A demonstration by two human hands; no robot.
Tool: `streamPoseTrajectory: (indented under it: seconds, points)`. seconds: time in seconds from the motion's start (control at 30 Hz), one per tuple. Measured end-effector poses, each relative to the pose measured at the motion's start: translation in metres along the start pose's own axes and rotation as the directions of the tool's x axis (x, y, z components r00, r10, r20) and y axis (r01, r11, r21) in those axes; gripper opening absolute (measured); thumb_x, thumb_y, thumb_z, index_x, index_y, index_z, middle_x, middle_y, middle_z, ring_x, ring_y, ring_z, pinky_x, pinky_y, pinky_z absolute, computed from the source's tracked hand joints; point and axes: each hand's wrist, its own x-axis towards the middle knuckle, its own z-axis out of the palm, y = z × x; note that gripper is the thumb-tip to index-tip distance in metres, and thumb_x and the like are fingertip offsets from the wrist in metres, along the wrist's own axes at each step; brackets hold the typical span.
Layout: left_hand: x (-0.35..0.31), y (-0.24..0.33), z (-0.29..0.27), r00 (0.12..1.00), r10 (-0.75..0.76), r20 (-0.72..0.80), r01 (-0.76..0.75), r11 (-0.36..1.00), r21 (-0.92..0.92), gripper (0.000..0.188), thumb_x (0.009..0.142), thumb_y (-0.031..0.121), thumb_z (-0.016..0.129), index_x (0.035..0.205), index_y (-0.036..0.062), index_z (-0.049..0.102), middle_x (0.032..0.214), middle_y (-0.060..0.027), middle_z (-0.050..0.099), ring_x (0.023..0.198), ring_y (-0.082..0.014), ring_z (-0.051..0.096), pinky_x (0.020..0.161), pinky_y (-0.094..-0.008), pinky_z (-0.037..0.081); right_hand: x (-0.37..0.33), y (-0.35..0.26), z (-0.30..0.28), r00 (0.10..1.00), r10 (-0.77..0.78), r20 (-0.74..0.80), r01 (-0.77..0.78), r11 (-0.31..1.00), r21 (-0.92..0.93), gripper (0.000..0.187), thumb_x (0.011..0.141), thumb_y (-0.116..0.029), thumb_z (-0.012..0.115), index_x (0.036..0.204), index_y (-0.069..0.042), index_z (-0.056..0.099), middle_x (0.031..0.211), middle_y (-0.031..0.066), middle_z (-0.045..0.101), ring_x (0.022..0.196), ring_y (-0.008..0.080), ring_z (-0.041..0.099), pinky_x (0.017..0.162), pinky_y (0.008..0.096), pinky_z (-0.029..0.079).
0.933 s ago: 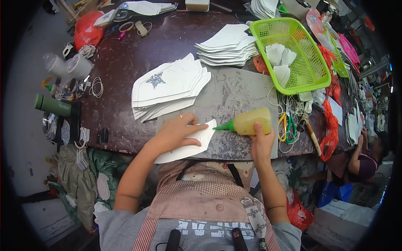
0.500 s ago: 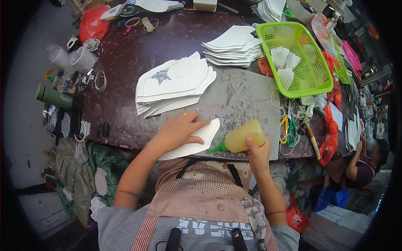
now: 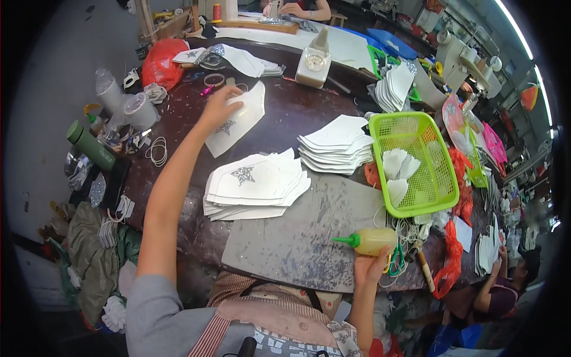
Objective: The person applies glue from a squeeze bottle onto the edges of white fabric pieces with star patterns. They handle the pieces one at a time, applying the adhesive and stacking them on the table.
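Observation:
My left hand (image 3: 223, 108) reaches far over the table at the left. Its fingers grip the edge of a white cut piece (image 3: 248, 114) with a silver glitter star. Whether that piece rests on the table or hangs just above it, I cannot tell. In my right hand (image 3: 370, 268), near the table's front edge, lies a squeeze bottle (image 3: 376, 240) of yellowish liquid. Its green nozzle points left over a grey mat (image 3: 285, 244). A stack of white pieces (image 3: 256, 187), a star on its top one, stands between my hands. Another white stack (image 3: 337, 143) sits right of it.
A green plastic basket (image 3: 413, 205) with white pieces stands at the right. Green-handled scissors (image 3: 397, 260) and cords lie below it. A green flask (image 3: 89, 144), cups and a red bag (image 3: 163, 64) line the left side. People work at the far side and far right.
My left hand has gone from the mat to the far left and now has a starred white piece. My right hand still grips the bottle, now more level. The view has tilted up.

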Motion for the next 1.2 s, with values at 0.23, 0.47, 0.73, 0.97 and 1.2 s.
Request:
streamPoseTrajectory:
  seconds: [0.23, 0.47, 0.73, 0.97, 1.2]
  points:
    - [-0.015, -0.026, 0.044, 0.935, 0.347, 0.073, -0.333, 0.791, 0.513, 0.034, 0.083, 0.021, 0.070, 0.114, 0.0086, 0.066, 0.118, -0.0146, 0.062, 0.105, -0.0339, 0.060, 0.093, -0.0425, 0.047, -0.002, 0.002, -0.010, 1.000, 0.006, -0.025, -0.006, 1.000, 0.003, 0.061, 0.092, -0.036, 0.067, 0.142, -0.010, 0.043, 0.138, 0.0093, 0.052, 0.127, 0.0281, 0.051, 0.108, 0.0462, 0.043]
    - [-0.128, 0.108, 0.077, 0.845, 0.141, 0.515, -0.446, 0.717, 0.535, 0.038, 0.085, 0.034, 0.070, 0.108, 0.0043, 0.065, 0.112, -0.0097, 0.064, 0.112, -0.0251, 0.057, 0.098, -0.0442, 0.041, 0.002, 0.002, -0.004, 1.000, 0.018, 0.023, -0.018, 1.000, -0.025, 0.056, 0.094, -0.038, 0.063, 0.139, -0.010, 0.045, 0.136, 0.0104, 0.054, 0.124, 0.0286, 0.053, 0.104, 0.0464, 0.045]
    - [-0.147, 0.125, 0.070, 0.840, 0.506, 0.197, -0.538, 0.727, 0.427, 0.022, 0.078, 0.020, 0.075, 0.091, 0.0071, 0.063, 0.097, -0.0087, 0.066, 0.100, -0.0224, 0.061, 0.096, -0.0440, 0.040, -0.006, -0.001, -0.007, 0.999, 0.016, 0.034, -0.017, 0.998, 0.052, 0.058, 0.092, -0.039, 0.066, 0.138, -0.010, 0.047, 0.135, 0.0101, 0.055, 0.123, 0.0280, 0.055, 0.101, 0.0447, 0.048]
    - [-0.220, 0.172, 0.036, 0.814, 0.226, 0.535, -0.217, 0.973, -0.082, 0.032, 0.084, 0.017, 0.072, 0.113, 0.0041, 0.064, 0.105, -0.0143, 0.069, 0.092, -0.0297, 0.068, 0.083, -0.0370, 0.053, -0.033, 0.002, -0.004, 1.000, -0.021, -0.007, 0.020, 0.999, -0.043, 0.058, 0.093, -0.041, 0.064, 0.139, -0.010, 0.045, 0.133, 0.0100, 0.056, 0.121, 0.0292, 0.056, 0.101, 0.0457, 0.048]
    - [-0.259, 0.114, 0.068, 0.746, 0.245, 0.620, -0.363, 0.929, 0.069, 0.036, 0.079, 0.025, 0.077, 0.111, 0.0105, 0.070, 0.105, -0.0103, 0.058, 0.093, -0.0279, 0.058, 0.080, -0.0368, 0.050, -0.018, 0.013, 0.045, 0.999, -0.031, 0.019, 0.036, 0.929, -0.368, 0.038, 0.094, -0.019, 0.067, 0.122, 0.002, 0.054, 0.113, 0.0099, 0.062, 0.102, 0.0207, 0.063, 0.089, 0.0383, 0.053]
